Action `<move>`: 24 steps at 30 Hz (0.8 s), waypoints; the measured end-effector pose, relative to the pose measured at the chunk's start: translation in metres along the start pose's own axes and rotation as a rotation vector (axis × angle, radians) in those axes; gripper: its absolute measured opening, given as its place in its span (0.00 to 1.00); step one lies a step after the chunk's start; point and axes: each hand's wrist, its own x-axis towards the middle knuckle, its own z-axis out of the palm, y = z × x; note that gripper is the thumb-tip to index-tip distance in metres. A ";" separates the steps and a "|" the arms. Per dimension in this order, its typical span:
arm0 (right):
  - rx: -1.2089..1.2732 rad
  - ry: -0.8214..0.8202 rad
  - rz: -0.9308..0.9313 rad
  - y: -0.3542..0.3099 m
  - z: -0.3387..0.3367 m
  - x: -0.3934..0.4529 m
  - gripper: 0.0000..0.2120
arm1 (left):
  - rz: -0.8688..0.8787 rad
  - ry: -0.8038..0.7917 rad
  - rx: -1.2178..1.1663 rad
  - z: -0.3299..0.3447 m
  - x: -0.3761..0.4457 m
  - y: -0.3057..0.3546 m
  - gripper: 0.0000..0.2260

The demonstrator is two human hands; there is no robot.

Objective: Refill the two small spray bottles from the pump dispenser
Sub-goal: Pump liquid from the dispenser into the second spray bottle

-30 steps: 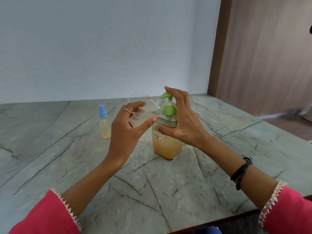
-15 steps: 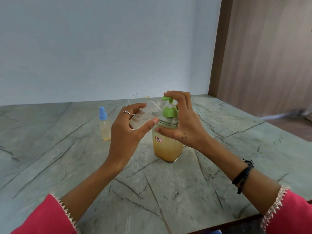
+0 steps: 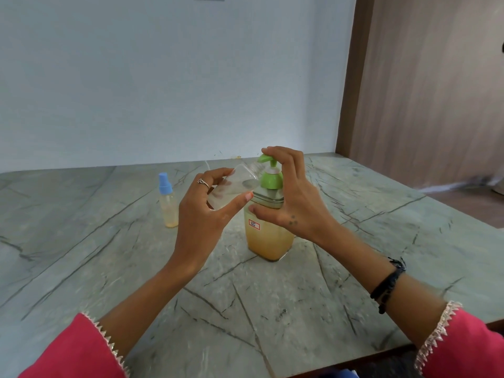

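The pump dispenser (image 3: 268, 230) stands mid-table (image 3: 354, 268), its amber fill well up the body. The right hand (image 3: 294, 203) curls over it — fingertips on the green pump head, thumb against the shoulder. At its 10 o'clock the left hand (image 3: 203, 214) pinches the uncapped clear spray bottle (image 3: 236, 185), tilted, mouth at the nozzle; the blue-capped spray bottle (image 3: 167, 201) stands upright at 9 o'clock — apart from both hands.
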 end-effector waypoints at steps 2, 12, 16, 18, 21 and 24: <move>-0.011 -0.012 0.004 0.001 0.000 0.000 0.44 | 0.002 0.001 0.001 0.000 0.000 0.000 0.21; 0.036 0.049 0.002 -0.002 0.000 0.000 0.40 | 0.010 -0.002 -0.002 -0.002 0.001 0.002 0.19; 0.028 0.093 -0.001 -0.003 0.003 0.001 0.37 | 0.014 -0.013 0.000 -0.001 0.001 0.000 0.18; 0.031 0.107 0.008 -0.003 0.004 0.002 0.35 | 0.012 -0.018 0.004 -0.001 0.000 0.000 0.17; 0.033 0.113 0.028 -0.003 0.004 0.004 0.34 | -0.001 -0.018 0.000 -0.001 0.000 0.000 0.17; 0.017 0.114 0.013 -0.002 0.005 0.003 0.35 | 0.006 -0.014 0.002 -0.001 0.000 0.000 0.17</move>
